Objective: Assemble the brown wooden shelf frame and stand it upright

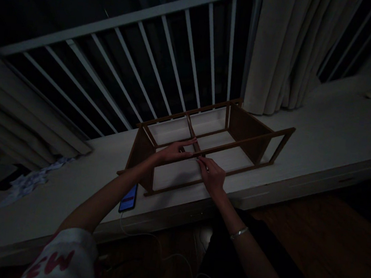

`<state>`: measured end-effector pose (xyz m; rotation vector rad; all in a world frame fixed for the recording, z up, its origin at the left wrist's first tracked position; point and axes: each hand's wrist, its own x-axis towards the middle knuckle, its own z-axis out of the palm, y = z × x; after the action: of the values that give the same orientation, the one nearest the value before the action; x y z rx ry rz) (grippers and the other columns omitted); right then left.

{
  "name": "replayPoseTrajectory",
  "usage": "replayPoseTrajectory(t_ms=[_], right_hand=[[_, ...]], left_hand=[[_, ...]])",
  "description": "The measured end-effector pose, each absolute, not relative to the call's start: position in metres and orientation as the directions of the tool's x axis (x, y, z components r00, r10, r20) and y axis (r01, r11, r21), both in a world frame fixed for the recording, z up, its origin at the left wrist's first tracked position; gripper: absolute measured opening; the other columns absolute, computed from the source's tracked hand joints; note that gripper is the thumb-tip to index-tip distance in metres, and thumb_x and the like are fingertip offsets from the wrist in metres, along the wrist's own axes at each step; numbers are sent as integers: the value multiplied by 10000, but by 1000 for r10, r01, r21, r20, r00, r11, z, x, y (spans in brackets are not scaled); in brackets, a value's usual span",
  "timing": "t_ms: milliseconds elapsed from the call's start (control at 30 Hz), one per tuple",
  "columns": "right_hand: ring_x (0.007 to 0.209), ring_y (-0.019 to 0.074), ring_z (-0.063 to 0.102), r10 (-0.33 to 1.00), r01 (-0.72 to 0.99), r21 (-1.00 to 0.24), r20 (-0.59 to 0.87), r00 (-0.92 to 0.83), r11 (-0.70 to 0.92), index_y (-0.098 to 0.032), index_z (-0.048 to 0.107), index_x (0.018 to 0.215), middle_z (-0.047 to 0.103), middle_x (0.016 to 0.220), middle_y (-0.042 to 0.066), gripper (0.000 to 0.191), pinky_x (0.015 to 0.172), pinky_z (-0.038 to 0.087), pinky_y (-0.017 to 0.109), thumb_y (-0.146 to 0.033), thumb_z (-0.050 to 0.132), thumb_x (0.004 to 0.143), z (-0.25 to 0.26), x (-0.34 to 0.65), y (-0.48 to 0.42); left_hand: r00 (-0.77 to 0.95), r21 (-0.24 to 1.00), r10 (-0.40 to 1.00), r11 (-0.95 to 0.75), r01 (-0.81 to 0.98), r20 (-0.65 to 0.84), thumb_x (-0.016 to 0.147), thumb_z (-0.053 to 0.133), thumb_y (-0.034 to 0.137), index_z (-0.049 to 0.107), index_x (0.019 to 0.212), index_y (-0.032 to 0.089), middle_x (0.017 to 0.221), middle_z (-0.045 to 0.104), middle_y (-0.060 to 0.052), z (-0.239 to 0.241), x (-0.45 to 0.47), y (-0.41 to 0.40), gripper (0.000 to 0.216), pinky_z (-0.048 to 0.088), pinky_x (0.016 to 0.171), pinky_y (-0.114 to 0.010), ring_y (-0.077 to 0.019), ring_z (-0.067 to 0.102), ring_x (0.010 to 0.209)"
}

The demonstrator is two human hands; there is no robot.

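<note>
A brown wooden shelf rack (247,142) lies on its side on the white window ledge. My left hand (173,152) reaches over its front rail, fingers stretched along the middle crosspiece (191,126) and thumb below them, steadying the wood. At the joint between this crosspiece and the front rail, my right hand (212,174) is closed in a pinch. A thin, shiny metal rod (194,159), resembling a hex key, sticks out leftward from its fingertips. Dim light and the fingers hide the joint and the rod's exact shape.
A lit phone (128,199) lies by the rack's left end, its white cable (148,234) hanging over the ledge (320,159). White railings (125,51) stand behind the rack, between curtains (279,51). Patterned cloth (33,179) lies at the left.
</note>
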<state>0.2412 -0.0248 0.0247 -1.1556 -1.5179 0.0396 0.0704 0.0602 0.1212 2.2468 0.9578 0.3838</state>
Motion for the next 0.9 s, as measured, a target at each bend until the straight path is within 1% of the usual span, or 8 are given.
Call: replayPoseTrajectory(t_ms=[67,133,267,400,533,767,833,900], right_hand=[[861,153,625,668,592,-618,724,172,517,-221,633,998,677,935,40,201,774,468,266,-296,487,883,26,241,-24],[851,154,620,679,565,-641,712,182,521,-222,638,978,673,915,41,194,762,470,268,-298,489,880,27,241,-24],[842,153,608,695,506,-680,691,201,530,-220,645,952,660,898,42,186,752,473,273,-302,499,872,31,242,-25],[841,153,603,704,419,-723,670,234,549,-217,650,931,649,891,41,175,758,482,281,-304,517,858,35,242,-24],[811,156,604,719,349,-753,649,250,558,-217,656,905,649,864,36,163,739,495,293,-304,532,844,35,243,-21],[815,164,613,752,281,-786,614,241,551,-219,663,916,660,877,41,189,745,505,307,-306,510,848,35,243,-19],[807,166,617,763,267,-801,595,252,536,-219,665,926,665,879,41,204,728,509,303,-315,503,848,35,243,-18],[802,168,621,773,250,-817,574,271,519,-215,663,941,670,888,43,218,705,512,298,-326,501,846,34,243,-18]], left_hand=[[688,672,725,-515,532,12,762,551,464,244,1367,276,1354,439,-112,120,70,61,704,430,623,-261,-141,588,726],[696,679,718,-518,520,16,763,553,455,262,1361,281,1384,396,-116,119,70,63,688,433,613,-260,-135,585,721],[707,690,707,-523,500,22,759,560,441,263,1359,289,1417,334,-126,115,69,67,687,438,606,-263,-121,575,687],[709,682,705,-531,503,25,765,557,445,231,1366,294,1410,346,-126,114,69,68,701,439,619,-267,-131,584,706],[698,676,716,-520,522,12,768,551,458,227,1365,295,1388,391,-106,117,70,65,698,439,674,-288,-160,603,771],[691,692,722,-517,503,37,751,563,475,289,1349,279,1412,345,-109,120,71,61,686,448,746,-312,-199,597,904],[693,696,720,-513,502,32,749,566,471,290,1350,276,1413,341,-114,120,71,61,690,450,735,-305,-195,598,892],[699,699,714,-513,498,26,751,564,471,272,1355,283,1415,335,-119,120,71,62,697,451,700,-295,-172,601,823]])
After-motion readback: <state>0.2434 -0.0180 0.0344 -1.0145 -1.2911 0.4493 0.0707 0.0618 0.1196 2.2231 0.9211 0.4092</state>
